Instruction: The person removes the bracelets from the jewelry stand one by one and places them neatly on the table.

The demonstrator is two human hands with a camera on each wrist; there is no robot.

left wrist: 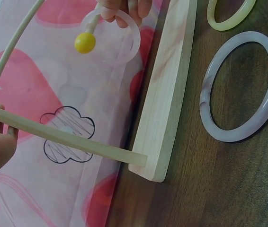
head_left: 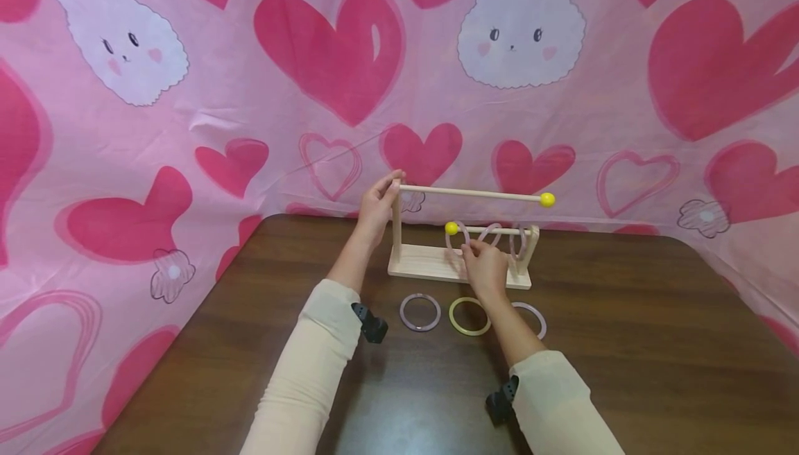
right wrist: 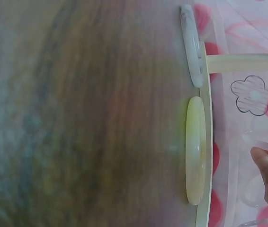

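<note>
- Brown table, rounded back edge at the heart-print cloth; bare wood lies open on both sides.
- Wooden rack stands mid-table; my left hand grips its post top.
- My right hand pinches a pale pink ring on the lower rod.
- Three loose rings lie just in front.

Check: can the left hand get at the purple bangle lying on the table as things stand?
Probably yes. The purple bangle lies flat in the open before the wooden stand, nothing over it. But the left hand first must release its grip on the stand's post.
</note>
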